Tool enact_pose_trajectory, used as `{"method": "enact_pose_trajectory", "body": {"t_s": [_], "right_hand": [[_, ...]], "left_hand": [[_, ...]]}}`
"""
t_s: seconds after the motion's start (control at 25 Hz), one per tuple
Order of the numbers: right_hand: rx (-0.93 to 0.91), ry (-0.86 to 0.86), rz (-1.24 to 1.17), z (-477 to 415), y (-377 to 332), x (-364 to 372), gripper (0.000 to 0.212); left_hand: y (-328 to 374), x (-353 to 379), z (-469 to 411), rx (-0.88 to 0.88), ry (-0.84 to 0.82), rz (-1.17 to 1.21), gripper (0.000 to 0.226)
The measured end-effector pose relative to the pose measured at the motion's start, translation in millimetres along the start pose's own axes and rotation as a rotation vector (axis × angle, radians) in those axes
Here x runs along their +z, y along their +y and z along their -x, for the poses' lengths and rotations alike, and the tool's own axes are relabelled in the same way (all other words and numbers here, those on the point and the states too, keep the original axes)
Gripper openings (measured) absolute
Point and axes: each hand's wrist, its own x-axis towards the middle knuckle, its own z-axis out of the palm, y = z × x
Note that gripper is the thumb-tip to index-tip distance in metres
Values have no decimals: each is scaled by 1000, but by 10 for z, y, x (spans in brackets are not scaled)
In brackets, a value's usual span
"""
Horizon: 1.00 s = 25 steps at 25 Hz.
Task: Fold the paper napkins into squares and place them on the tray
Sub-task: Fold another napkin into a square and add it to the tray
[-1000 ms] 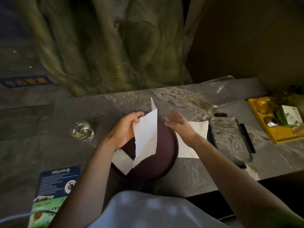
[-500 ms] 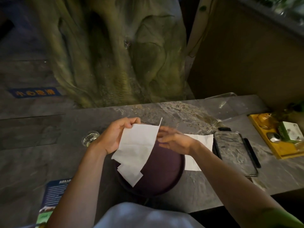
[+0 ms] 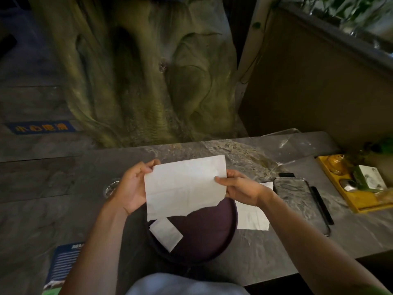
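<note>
A white paper napkin (image 3: 185,186) is spread out flat in the air above the round dark purple tray (image 3: 208,233). My left hand (image 3: 131,188) pinches its upper left corner and my right hand (image 3: 238,188) pinches its right edge. One small folded napkin (image 3: 167,233) lies on the left part of the tray. More white napkins (image 3: 253,216) lie on the table just right of the tray, partly hidden by my right wrist.
A phone (image 3: 299,201) with a black pen (image 3: 321,205) beside it lies right of the napkins. A yellow tray (image 3: 359,205) with small items sits far right. A glass (image 3: 110,188) stands behind my left hand. A blue leaflet (image 3: 63,262) lies at the near left edge.
The napkin hung folded from my left hand; my right hand has now taken its right edge and both hands have pulled it open wide. The view has tilted upward.
</note>
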Motion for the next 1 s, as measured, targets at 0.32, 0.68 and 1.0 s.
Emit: {"method": "enact_pose_trajectory", "body": {"t_s": [0.32, 0.68, 1.0], "right_hand": [[-64, 64, 29, 154, -279, 170, 27], [-128, 76, 19, 138, -397, 290, 33], [-157, 34, -13, 159, -432, 293, 36]], "left_hand": [[-203, -52, -81, -27, 26, 29, 35], [-406, -97, -59, 53, 72, -121, 44], [-272, -109, -40, 193, 234, -203, 15]]}}
